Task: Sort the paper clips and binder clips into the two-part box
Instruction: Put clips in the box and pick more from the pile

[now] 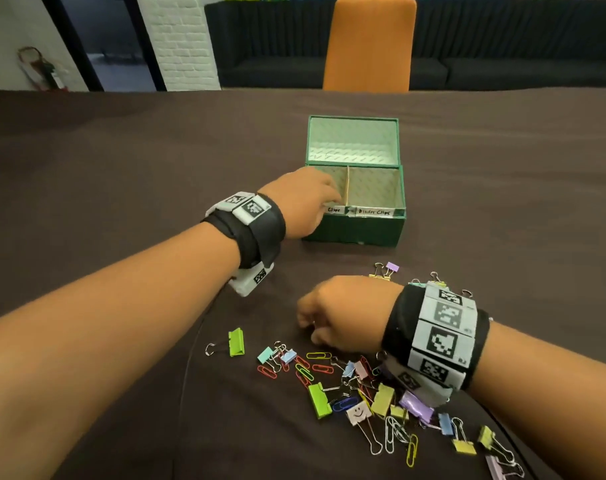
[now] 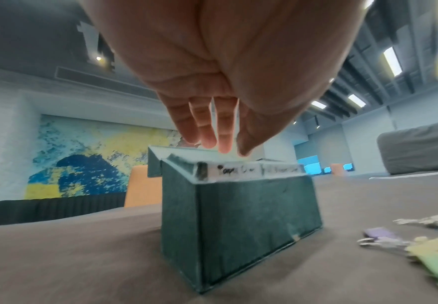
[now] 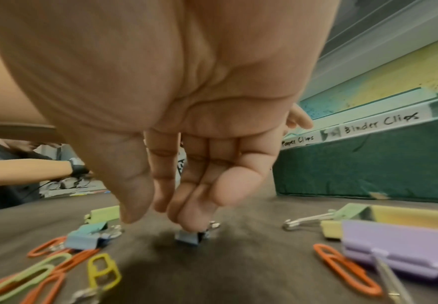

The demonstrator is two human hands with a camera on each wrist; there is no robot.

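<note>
1. The desk (image 1: 502, 202) is covered in dark brown cloth, matt and slightly wrinkled.
2. The box (image 1: 357, 227) looks like card wrapped in dark green paper with a faintly rough, matt face; its lining is pale patterned paper.
3. White paper labels (image 1: 374, 212) with handwritten ink run along its front rim.
4. The binder clips (image 1: 320, 400) have smooth, painted pastel bodies with a soft sheen and shiny bare wire handles.
5. The paper clips (image 1: 318, 355) are wire with a glossy coloured coating.
6. The wristbands (image 1: 395, 327) are black matt fabric.
7. The chair (image 1: 370, 43) has an orange cloth back.
</note>
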